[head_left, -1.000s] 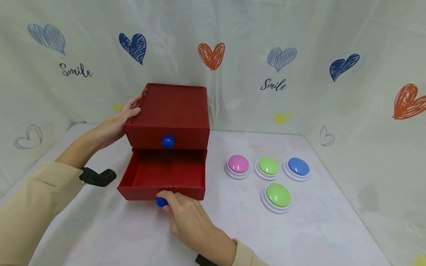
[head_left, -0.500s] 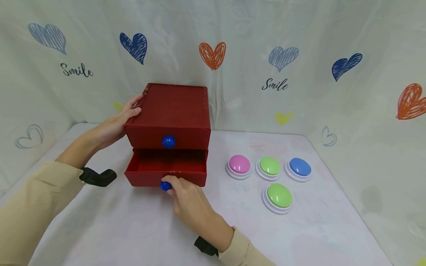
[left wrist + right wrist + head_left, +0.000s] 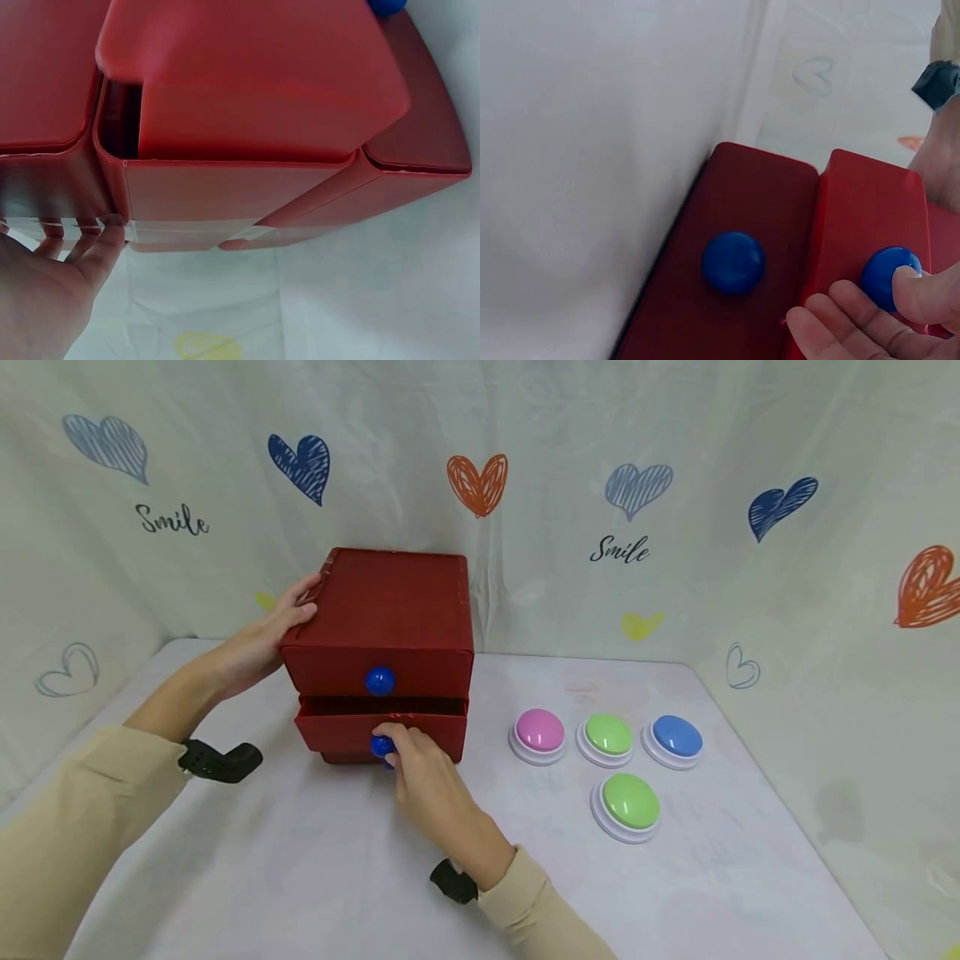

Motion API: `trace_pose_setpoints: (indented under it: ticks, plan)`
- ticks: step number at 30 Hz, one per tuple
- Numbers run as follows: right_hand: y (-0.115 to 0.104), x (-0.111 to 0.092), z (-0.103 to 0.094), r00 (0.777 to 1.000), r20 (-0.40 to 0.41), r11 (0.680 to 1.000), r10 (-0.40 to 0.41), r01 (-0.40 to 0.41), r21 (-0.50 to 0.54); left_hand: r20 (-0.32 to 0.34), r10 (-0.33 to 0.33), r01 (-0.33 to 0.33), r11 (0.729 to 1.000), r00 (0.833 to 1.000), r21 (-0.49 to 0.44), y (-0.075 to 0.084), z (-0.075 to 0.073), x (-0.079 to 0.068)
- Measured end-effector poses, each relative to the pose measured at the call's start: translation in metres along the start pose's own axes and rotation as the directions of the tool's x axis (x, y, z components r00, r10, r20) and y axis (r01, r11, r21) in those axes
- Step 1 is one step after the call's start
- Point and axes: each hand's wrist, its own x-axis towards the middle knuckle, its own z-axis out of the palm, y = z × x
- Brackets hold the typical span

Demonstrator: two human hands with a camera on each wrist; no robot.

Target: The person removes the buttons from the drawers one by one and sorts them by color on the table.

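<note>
A red drawer cabinet [image 3: 397, 597] stands on the white table in the head view. Its upper drawer, with a blue knob [image 3: 380, 681], is flush. The drawer below [image 3: 341, 733] sticks out a little, leaving a dark gap above its front. My right hand [image 3: 431, 789] pinches that drawer's knob [image 3: 382, 746]; in the right wrist view the thumb [image 3: 922, 296] lies on it, the other fingers loose beside it. My left hand [image 3: 262, 639] rests against the cabinet's left side, fingers extended, which the left wrist view shows too. A lowest drawer front [image 3: 742, 187] carries another blue knob [image 3: 733, 262].
Several round push buttons with white bases stand right of the cabinet: a pink button [image 3: 540, 731], a green button [image 3: 608, 735], a blue button [image 3: 677, 737] and a nearer green button [image 3: 630, 802]. A curtain with printed hearts [image 3: 477, 485] hangs behind.
The right hand has pushed the pulled-out drawer back by its knob, away from me, until only a short part protrudes. The left hand has stayed on the cabinet's side.
</note>
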Motion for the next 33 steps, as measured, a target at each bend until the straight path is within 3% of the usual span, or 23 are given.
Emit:
trace_pose_setpoints:
  ticks: [16, 25, 33]
  plan:
    - [0.009, 0.017, 0.007, 0.998, -0.001, 0.998, 0.057, -0.057, 0.018, -0.003, 0.003, -0.003, 1.000, 1.000, 0.010, 0.000, 0.001, -0.002]
    - [0.009, 0.015, 0.007, 0.986, 0.075, 0.986, 0.152, -0.157, 0.061, -0.001, -0.002, 0.002, 1.000, 1.000, -0.006, -0.001, 0.001, 0.002]
    - [0.012, 0.006, 0.013, 0.992, -0.049, 0.990, 0.115, -0.110, 0.087, -0.012, -0.001, 0.001, 1.000, 1.000, -0.002, 0.001, 0.001, -0.001]
